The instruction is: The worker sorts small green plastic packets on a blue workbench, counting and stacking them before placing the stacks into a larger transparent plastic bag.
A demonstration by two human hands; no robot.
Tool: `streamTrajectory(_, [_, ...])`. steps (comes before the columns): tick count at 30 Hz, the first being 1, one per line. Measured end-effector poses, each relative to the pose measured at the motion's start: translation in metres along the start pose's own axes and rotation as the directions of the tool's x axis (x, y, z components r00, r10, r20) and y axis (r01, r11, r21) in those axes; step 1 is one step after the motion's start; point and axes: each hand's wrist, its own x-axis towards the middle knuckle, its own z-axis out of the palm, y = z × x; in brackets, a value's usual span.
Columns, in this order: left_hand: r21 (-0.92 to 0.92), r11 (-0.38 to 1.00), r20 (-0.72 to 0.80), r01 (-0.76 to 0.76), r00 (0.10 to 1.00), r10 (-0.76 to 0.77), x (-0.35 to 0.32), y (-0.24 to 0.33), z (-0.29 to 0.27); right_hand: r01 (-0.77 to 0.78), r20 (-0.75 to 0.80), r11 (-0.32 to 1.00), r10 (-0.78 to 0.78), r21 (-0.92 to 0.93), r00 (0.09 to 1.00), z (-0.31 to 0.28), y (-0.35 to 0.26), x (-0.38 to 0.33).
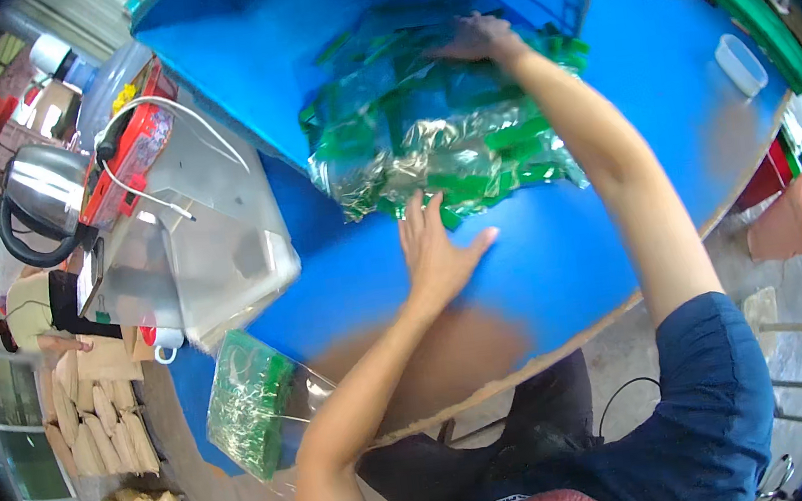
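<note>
Pressing flat, fingers spread: left hand (436, 251) & right hand (479, 39) on shiny green foil-packet pile (438, 137), blue table (560, 252).

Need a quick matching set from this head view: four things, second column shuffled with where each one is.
1. left hand
2. right hand
3. kettle
4. small clear tub

a. far edge of the green packet pile
b. blue table, right side
c. near edge of the pile
d. far left, beside the red device

Pairs: 1-c, 2-a, 3-d, 4-b
</note>
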Motion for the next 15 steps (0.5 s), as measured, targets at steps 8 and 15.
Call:
streamTrajectory(8, [-0.037,0.999,-0.145,-0.033,0.989,0.027,-0.073,-0.017,-0.019,0.07,-0.452,0.995,-0.094,-0.07,0.887,0.016,-0.028,-0.144])
streamTrajectory(15, [-0.388,0.918,-0.241,-0.078,0.97,-0.02,-0.211,0.026,-0.026,-0.086,-0.421,0.996,0.082,0.009,0.903,0.046,-0.061,-0.23])
